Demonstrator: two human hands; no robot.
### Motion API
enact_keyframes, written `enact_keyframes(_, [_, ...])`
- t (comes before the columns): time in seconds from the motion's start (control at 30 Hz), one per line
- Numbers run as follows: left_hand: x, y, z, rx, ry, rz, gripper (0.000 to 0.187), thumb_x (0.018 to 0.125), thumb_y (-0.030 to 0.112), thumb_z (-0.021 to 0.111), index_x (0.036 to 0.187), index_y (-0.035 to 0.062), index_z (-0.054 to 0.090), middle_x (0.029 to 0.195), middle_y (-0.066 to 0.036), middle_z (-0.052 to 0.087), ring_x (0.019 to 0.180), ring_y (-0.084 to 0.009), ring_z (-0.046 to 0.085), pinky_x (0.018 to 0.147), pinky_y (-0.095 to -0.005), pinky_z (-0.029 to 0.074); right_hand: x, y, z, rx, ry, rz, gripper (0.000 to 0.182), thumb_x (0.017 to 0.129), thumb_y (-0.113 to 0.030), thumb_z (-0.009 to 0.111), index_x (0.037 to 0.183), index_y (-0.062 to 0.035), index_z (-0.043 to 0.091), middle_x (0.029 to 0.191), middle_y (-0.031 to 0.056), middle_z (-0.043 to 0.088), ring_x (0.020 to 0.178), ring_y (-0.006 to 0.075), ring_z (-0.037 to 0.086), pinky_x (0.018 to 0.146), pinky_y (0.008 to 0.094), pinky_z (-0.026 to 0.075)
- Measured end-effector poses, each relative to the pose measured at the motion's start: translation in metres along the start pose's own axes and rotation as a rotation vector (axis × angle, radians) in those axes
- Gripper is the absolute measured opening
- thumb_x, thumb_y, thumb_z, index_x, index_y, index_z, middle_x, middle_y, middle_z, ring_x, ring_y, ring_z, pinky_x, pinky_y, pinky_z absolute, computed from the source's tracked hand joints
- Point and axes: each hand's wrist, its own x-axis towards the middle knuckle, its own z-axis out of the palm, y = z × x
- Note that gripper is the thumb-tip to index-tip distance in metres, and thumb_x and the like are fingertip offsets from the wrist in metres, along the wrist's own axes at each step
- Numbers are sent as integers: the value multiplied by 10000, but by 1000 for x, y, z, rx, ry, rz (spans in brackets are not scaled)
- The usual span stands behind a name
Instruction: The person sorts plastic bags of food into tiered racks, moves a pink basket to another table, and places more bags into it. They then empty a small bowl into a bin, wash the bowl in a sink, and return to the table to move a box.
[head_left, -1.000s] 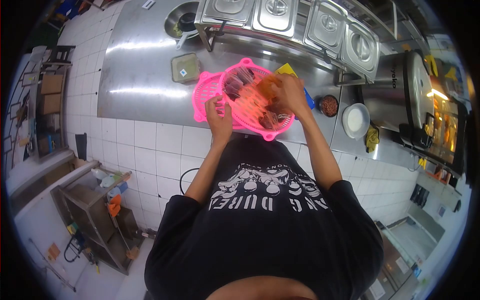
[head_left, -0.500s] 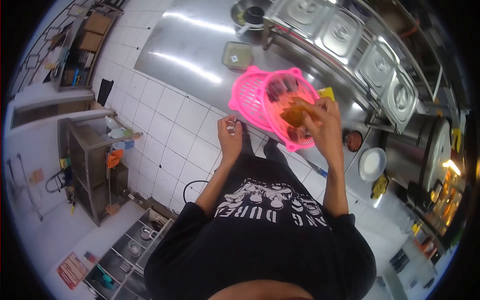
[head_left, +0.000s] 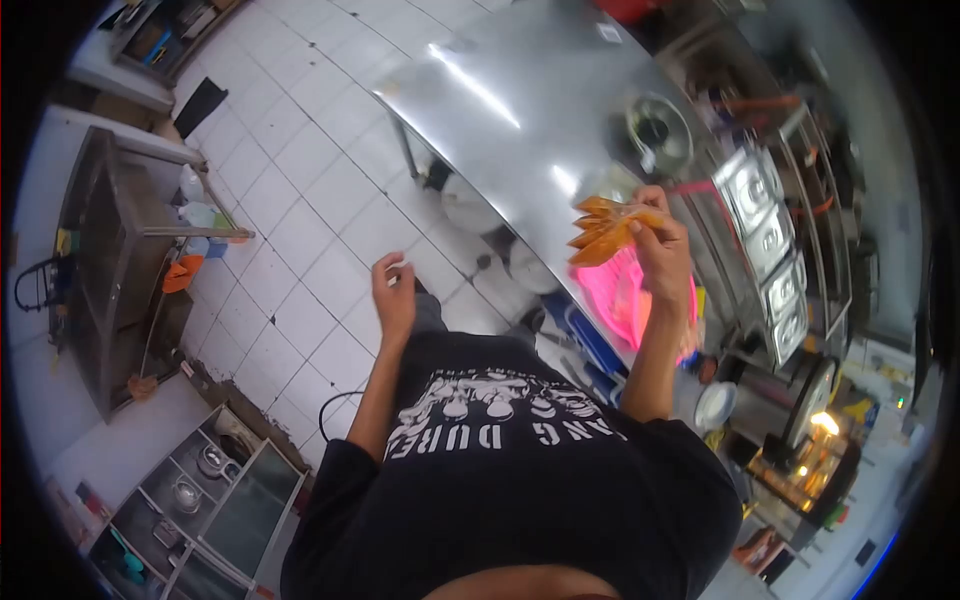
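My right hand (head_left: 660, 250) grips a bunch of small clear plastic packets (head_left: 607, 228) with orange contents, pinched at their tops and fanned to the left. They are held above a pink plastic basket (head_left: 615, 295) on the steel table, partly covered by my hand and forearm. What lies in the basket is blurred. Over the tiled floor, my left hand (head_left: 393, 290) is away from the table, fingers loosely bent and apart, with nothing in it.
The steel table (head_left: 500, 150) runs toward the back, with a pan (head_left: 657, 135) on it. Lidded steel food containers (head_left: 768, 240) line its right side. A white plate (head_left: 714, 406) is nearer me. A metal stand (head_left: 120, 270) stands at the left.
The packets have risen out of the pink basket in my right hand. My view has turned, and the table and basket now appear farther right. My left hand is still empty.
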Motion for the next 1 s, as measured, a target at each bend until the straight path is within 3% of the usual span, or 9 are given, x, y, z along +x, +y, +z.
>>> enact_keyframes(0.23, [140, 10, -208, 107, 328, 37, 264, 906, 175, 600, 1120, 28, 551, 1141, -87, 575, 978, -189, 568, 801, -315, 472, 138, 52, 138, -818, 53, -152, 198, 822, -50, 629, 1007, 16, 653, 994, 132, 490, 943, 239, 526, 805, 318, 434])
enact_keyframes(0.4, [250, -143, -300, 250, 427, -169, 270, 893, 256, 611, 1039, 28, 599, 985, -143, 650, 948, -275, 624, 845, -362, 483, 209, 126, 246, -795, -53, -88, 231, 793, -37, 605, 1011, -2, 673, 965, 152, 484, 915, 296, 518, 837, 362, 439])
enact_keyframes(0.5, [254, -318, -355, 916, -160, -182, 392, 925, 372, 461, 1028, 22, 605, 996, -235, 630, 1026, -371, 576, 904, -466, 449, 269, 152, 323, -721, -96, -46, 244, 794, -45, 601, 1020, -11, 687, 963, 152, 480, 917, 293, 518, 837, 359, 439])
enact_keyframes(0.6, [220, -352, -401, 711, -698, -806, 341, 905, 358, 484, 1016, 104, 683, 912, -180, 669, 830, -380, 636, 730, -473, 504, 365, 168, 404, -729, -146, -65, 263, 796, -54, 604, 1043, -20, 690, 965, 152, 475, 911, 292, 519, 823, 357, 443])
enact_keyframes(0.63, [215, -345, -411, 754, -578, -749, 502, 858, 536, 573, 791, 56, 704, 776, -164, 674, 693, -217, 656, 652, -409, 520, 403, 173, 440, -734, -158, -68, 278, 796, -57, 608, 1060, -24, 687, 966, 151, 474, 908, 291, 519, 817, 357, 444])
enact_keyframes(0.73, [236, -280, -453, 412, -395, -652, 363, 823, 419, 656, 741, 68, 700, 719, -144, 665, 660, -194, 647, 626, -374, 515, 503, 153, 554, -638, -285, -189, 280, 800, -41, 611, 1071, -26, 679, 975, 148, 479, 899, 287, 522, 797, 361, 451])
enact_keyframes(0.8, [298, -254, -461, 370, -243, -849, 358, 800, 407, 649, 774, 53, 699, 749, -148, 672, 682, -214, 653, 634, -365, 521, 578, 144, 626, -635, -329, -258, 266, 801, -43, 618, 1059, -21, 680, 982, 150, 483, 903, 287, 526, 799, 357, 454])
enact_keyframes(0.9, [402, -227, -490, 553, -170, -323, 350, 787, 414, 601, 777, 79, 702, 796, -166, 671, 801, -340, 654, 707, -437, 506, 677, 132, 751, -513, -412, -341, 253, 802, -48, 638, 1050, -12, 677, 1010, 150, 501, 936, 291, 538, 828, 359, 459])
enact_keyframes(1.0, [521, -285, -523, 541, -4, -245, 344, 806, 390, 567, 786, 71, 694, 833, -179, 667, 844, -363, 639, 746, -459, 491, 747, 126, 857, -482, -480, -408, 191, 831, -76, 620, 977, 46, 635, 988, 137, 506, 888, 281, 546, 779, 340, 454])
